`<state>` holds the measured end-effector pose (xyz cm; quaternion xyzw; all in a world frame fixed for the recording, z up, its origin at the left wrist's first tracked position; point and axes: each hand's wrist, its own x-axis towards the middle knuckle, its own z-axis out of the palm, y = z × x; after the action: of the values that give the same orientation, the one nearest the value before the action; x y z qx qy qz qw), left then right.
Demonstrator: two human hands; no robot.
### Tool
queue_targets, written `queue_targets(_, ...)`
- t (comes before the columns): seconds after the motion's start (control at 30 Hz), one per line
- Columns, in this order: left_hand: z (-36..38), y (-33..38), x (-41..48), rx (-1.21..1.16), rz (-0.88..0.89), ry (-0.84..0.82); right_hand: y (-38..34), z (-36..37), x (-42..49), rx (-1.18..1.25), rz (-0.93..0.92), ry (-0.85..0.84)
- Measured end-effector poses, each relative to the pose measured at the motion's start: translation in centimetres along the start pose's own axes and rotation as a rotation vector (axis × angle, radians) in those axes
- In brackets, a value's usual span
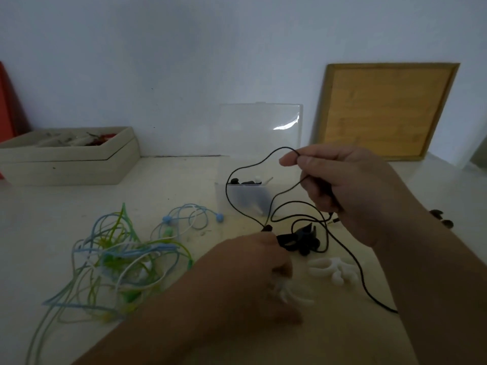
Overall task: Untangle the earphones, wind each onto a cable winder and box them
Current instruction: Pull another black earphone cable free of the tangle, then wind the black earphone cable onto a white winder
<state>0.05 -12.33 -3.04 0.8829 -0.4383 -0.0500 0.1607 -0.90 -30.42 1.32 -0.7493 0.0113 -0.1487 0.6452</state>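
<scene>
My right hand [340, 191] is raised over the table and grips the black earphone cable [238, 169], with a loop pinched between thumb and forefinger and the jack hanging below the fist. Lower down, my left hand [253, 272] pinches the same cable near its small black splitter. A black cable winder [297, 239] lies on the table between my hands, and a white winder [333, 270] lies just in front of it. Another white winder shows blurred under my left hand. A tangle of blue, green and white earphones [118, 259] lies at the left. The clear plastic box [243, 196] stands open behind.
The clear box's lid [261, 127] stands up against the wall. A beige tray [71, 159] with small items sits at the back left. A wooden framed board [387, 109] leans on the wall at the back right. Small dark pieces [442, 218] lie at the right.
</scene>
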Motion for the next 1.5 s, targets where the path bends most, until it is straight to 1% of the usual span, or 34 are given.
queue_targets(0.03, -1.0, -0.2, -0.4, -0.152, -0.034, -0.004, 0.0, 0.1, 0.0, -0.028, -0.006, -0.001)
queue_targets(0.07, -1.9, -0.6, -0.8, -0.369, -0.065, 0.003, 0.1, 0.2, 0.0, -0.044, -0.008, -0.005)
queue_targets(0.1, -2.7, -1.0, -1.1, -0.604, -0.056, -0.001, 0.1, 0.3, 0.0, -0.050, -0.004, -0.008)
queue_targets(0.13, -3.3, -1.6, -1.3, -0.805, -0.010, 0.014, 0.1, 0.2, -0.1, -0.059, 0.002, -0.009)
queue_targets(0.17, -3.6, -2.3, -1.4, -0.946, 0.043, 0.075, 0.1, 0.3, -0.1, -0.080, 0.004, -0.013)
queue_targets(0.23, -3.8, -3.3, -1.2, -1.188, 0.102, 0.263, 0.0, 0.4, -0.3, -0.160, 0.002, -0.041)
queue_targets(0.3, -3.8, -3.7, -0.8, -1.418, 0.083, 0.429, -0.1, 0.7, -0.5, -0.295, -0.008, -0.100)
queue_targets(0.37, -4.0, -3.7, -0.4, -1.552, -0.010, 0.579, -0.4, 1.2, -0.8, -0.437, -0.005, -0.173)
queue_targets(0.43, -4.1, -3.9, -0.2, -1.541, -0.122, 0.671, -0.9, 1.7, -1.1, -0.537, -0.023, -0.251)
queue_targets(0.5, -3.7, -4.1, -0.1, -1.424, -0.213, 0.715, -1.2, 2.3, -1.5, -0.605, -0.080, -0.314)
queue_targets(0.53, -3.4, -4.2, -0.1, -1.357, -0.246, 0.723, -1.3, 2.6, -1.6, -0.601, -0.105, -0.330)
queue_targets(0.6, -2.8, -4.1, 0.0, -1.256, -0.280, 0.710, -1.3, 3.1, -1.8, -0.516, -0.156, -0.329)
queue_targets(0.7, -2.2, -3.8, 0.1, -1.184, -0.243, 0.640, -1.0, 3.5, -1.7, -0.433, -0.227, -0.237)
queue_targets(0.8, -1.9, -3.5, 0.2, -1.067, -0.202, 0.601, -0.7, 3.7, -1.5, -0.478, -0.285, -0.150)
queue_targets(0.93, -1.9, -3.4, 0.3, -0.960, -0.173, 0.600, -0.8, 3.3, -1.4, -0.462, -0.306, -0.078)
queue_targets(1.13, -1.6, -3.5, 0.3, -0.993, -0.177, 0.626, -0.7, 3.1, -1.1, -0.478, -0.254, -0.052)
queue_targets(1.23, -1.6, -3.6, 0.3, -0.982, -0.157, 0.602, -0.7, 3.1, -1.1, -0.499, -0.248, -0.034)
queue_targets(1.3, -1.7, -3.6, 0.3, -0.953, -0.141, 0.588, -0.7, 3.0, -1.1, -0.551, -0.250, -0.055)
queue_targets(1.4, -1.7, -3.5, 0.3, -0.900, -0.131, 0.579, -0.5, 3.1, -1.1, -0.676, -0.228, -0.133)
queue_targets(1.5, -1.6, -3.7, 0.4, -0.877, -0.127, 0.555, -0.1, 3.5, -1.1, -0.667, -0.191, -0.168)
